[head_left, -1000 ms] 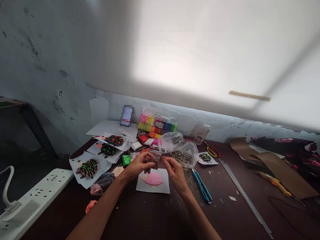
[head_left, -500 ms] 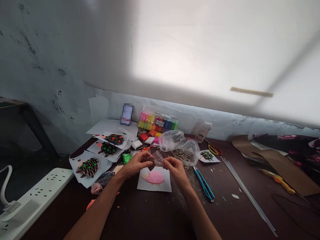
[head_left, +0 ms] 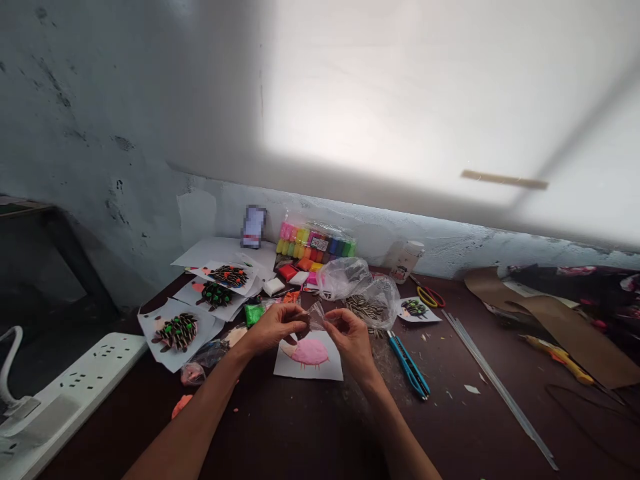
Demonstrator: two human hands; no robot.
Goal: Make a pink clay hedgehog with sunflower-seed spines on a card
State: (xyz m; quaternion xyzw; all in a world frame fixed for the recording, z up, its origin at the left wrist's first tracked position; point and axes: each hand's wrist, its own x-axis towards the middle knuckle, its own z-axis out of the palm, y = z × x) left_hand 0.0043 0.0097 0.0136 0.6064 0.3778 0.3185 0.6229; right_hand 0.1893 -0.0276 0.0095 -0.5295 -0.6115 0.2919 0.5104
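Between my two hands is a small clear plastic packet (head_left: 315, 316) with something dark brown at its left end. My left hand (head_left: 277, 327) is closed on that dark end, and my right hand (head_left: 349, 333) pinches the clear right end. Just below them on the table lies a white paper (head_left: 325, 369) with a pink clay body (head_left: 311, 351), a paler snout and thin drawn legs. To the right of my right hand, an open plastic bag (head_left: 387, 303) holds striped seeds (head_left: 364, 308).
Finished hedgehog pictures (head_left: 177, 332) lie at the left, near a power strip (head_left: 75, 387). Coloured clay packs (head_left: 315, 245) stand behind. A blue cutter (head_left: 409, 367), scissors (head_left: 430, 297), clear sticks (head_left: 500, 387) and a glue gun (head_left: 560, 357) are on the right.
My right hand has shifted slightly, its fingers bunched more around the clear end of the packet. The plastic between my hands looks more gathered. My left hand keeps its hold.
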